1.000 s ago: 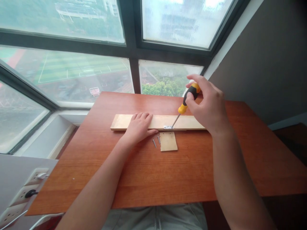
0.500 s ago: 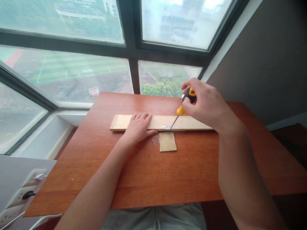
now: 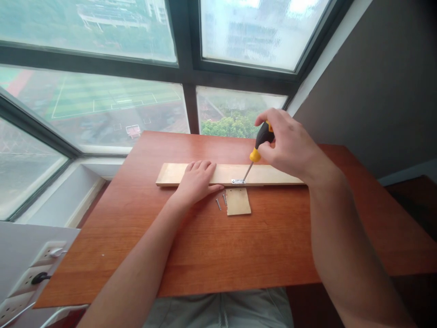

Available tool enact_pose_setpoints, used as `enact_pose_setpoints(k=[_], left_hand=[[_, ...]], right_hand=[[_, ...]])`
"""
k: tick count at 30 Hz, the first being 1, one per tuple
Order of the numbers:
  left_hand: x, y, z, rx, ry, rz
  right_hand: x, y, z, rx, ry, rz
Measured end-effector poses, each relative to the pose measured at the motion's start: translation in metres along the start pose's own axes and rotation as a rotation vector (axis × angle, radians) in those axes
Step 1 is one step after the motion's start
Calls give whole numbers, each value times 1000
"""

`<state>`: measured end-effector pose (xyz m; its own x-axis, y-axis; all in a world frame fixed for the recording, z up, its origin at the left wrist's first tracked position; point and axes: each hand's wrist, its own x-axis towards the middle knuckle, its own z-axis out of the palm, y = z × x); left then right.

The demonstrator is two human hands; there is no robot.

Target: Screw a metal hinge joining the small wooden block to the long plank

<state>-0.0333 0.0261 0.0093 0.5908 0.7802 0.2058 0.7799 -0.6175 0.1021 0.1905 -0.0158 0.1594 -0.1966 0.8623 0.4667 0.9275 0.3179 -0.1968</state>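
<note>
My right hand (image 3: pixel 285 143) grips the black and yellow handle of a screwdriver (image 3: pixel 255 155). The shaft slants down to the left, and its tip meets the right end of a small metal hinge plate (image 3: pixel 238 181). That plate lies at the near edge of a long pale wooden board (image 3: pixel 227 173). Flat on the board rests my left hand (image 3: pixel 197 181), fingers stretched out and thumb along the near edge. Just in front of the board are a small square wooden piece (image 3: pixel 238 202) with holes near its top edge and two loose screws (image 3: pixel 218 204).
The board lies across a reddish-brown table (image 3: pixel 239 255). Beyond the table stand large windows with dark frames (image 3: pixel 189 68). At the lower left, wall sockets (image 3: pixel 41 276) hold plugs. A grey wall (image 3: pixel 385 91) rises on the right.
My right hand and the screwdriver handle have shifted slightly left and turned, while the tip stays on the metal plate. My left hand and the board hold still.
</note>
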Motion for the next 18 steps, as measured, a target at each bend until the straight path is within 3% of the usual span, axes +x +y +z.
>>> enact_pose_setpoints(k=[6, 14, 18], left_hand=[[0, 0, -1, -18, -7, -5], [0, 0, -1, 16, -5, 3], [1, 1, -2, 11, -16, -6]], right_hand=[[3, 0, 7, -189, 102, 181], [2, 1, -1, -6, -8, 19], [5, 0, 3, -114, 74, 117]])
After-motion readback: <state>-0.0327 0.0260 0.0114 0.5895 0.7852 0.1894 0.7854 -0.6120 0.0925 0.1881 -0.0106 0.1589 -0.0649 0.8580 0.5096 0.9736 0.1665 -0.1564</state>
